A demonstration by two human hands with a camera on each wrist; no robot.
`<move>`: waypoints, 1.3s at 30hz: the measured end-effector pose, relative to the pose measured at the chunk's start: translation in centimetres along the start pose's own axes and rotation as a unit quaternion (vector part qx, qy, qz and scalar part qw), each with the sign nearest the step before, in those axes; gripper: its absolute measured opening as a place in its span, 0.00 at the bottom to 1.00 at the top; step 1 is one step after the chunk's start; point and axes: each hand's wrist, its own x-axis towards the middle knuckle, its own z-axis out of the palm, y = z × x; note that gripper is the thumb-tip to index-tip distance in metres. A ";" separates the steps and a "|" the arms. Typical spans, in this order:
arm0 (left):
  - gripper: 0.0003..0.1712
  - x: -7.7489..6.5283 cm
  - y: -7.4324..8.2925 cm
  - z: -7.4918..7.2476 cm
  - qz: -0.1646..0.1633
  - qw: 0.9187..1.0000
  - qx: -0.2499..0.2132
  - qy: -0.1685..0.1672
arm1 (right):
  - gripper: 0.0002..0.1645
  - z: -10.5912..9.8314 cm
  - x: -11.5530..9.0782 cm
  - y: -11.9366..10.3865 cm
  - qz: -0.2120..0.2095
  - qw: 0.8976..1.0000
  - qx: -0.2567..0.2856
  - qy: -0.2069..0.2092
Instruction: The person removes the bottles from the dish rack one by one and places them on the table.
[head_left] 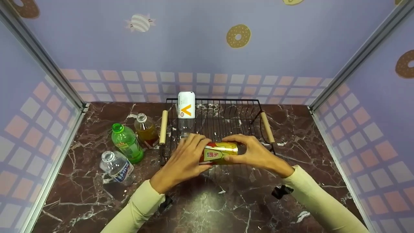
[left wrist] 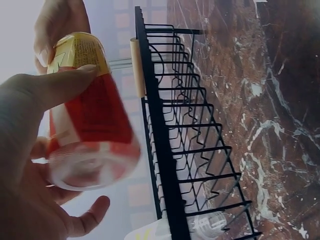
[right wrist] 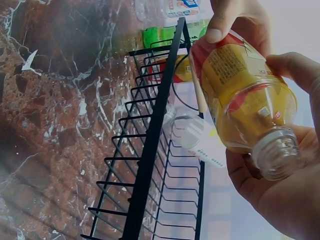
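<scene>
Both hands hold an uncapped plastic bottle with a red and yellow label (head_left: 220,151) sideways above the front of the black wire rack (head_left: 223,100). My left hand (head_left: 187,153) grips the base end, its thumb lying across the label in the left wrist view. Around the shoulder and neck end curl the fingers of my right hand (head_left: 255,152). The open mouth (right wrist: 277,155) shows in the right wrist view. In the rack's left part lies a clear bottle with a white label and orange V (head_left: 186,105), its near end partly hidden by my left hand.
Left of the rack stand a clear bottle with a blue label (head_left: 117,167), a green bottle (head_left: 127,144) and an amber-looking bottle (head_left: 147,129), all uncapped. Wooden handles (head_left: 164,127) rise at the rack's ends. Patterned walls (head_left: 207,48) enclose the dark marbled tabletop (head_left: 223,207).
</scene>
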 end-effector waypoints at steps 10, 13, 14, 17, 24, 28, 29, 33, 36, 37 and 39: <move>0.42 -0.2 0.9 -0.9 -0.020 0.998 -0.054 -0.010 | 0.30 -1.2 0.3 -1.2 -0.014 1.000 0.017 0.014; 0.42 -0.5 1.4 -1.1 -0.034 0.992 -0.121 -0.009 | 0.25 -2.0 0.4 -1.4 -0.028 0.998 0.039 0.034; 0.41 -0.6 1.5 -1.2 -0.039 0.989 -0.142 -0.010 | 0.25 -2.3 0.4 -1.4 -0.036 0.997 0.049 0.042; 0.41 -1.1 2.0 -1.4 -0.059 0.977 -0.204 -0.013 | 0.25 -3.2 0.5 -1.5 -0.060 0.994 0.057 0.072; 0.46 -2.2 3.1 -0.8 -0.082 0.950 -0.302 -0.024 | 0.26 -4.1 0.8 -1.0 -0.065 0.990 0.039 0.120; 0.45 -2.7 3.4 0.3 -0.078 0.939 -0.334 -0.024 | 0.25 -4.0 0.8 -0.4 -0.053 0.990 0.042 0.120; 0.45 -2.8 3.6 0.5 -0.078 0.935 -0.345 -0.026 | 0.25 -3.9 0.8 -0.2 -0.051 0.991 0.041 0.119; 0.43 -3.4 4.4 1.7 -0.076 0.916 -0.393 -0.033 | 0.23 -3.6 1.0 0.4 -0.037 0.992 0.046 0.112; 0.42 -4.0 4.9 2.7 -0.070 0.905 -0.418 -0.039 | 0.22 -3.3 1.2 0.8 -0.020 0.992 0.062 0.105; 0.42 -4.1 5.0 3.2 -0.068 0.903 -0.423 -0.041 | 0.21 -3.2 1.2 0.9 -0.013 0.992 0.067 0.105; 0.42 -4.5 5.1 4.0 -0.069 0.901 -0.426 -0.047 | 0.21 -3.0 1.3 1.1 -0.002 0.992 0.069 0.104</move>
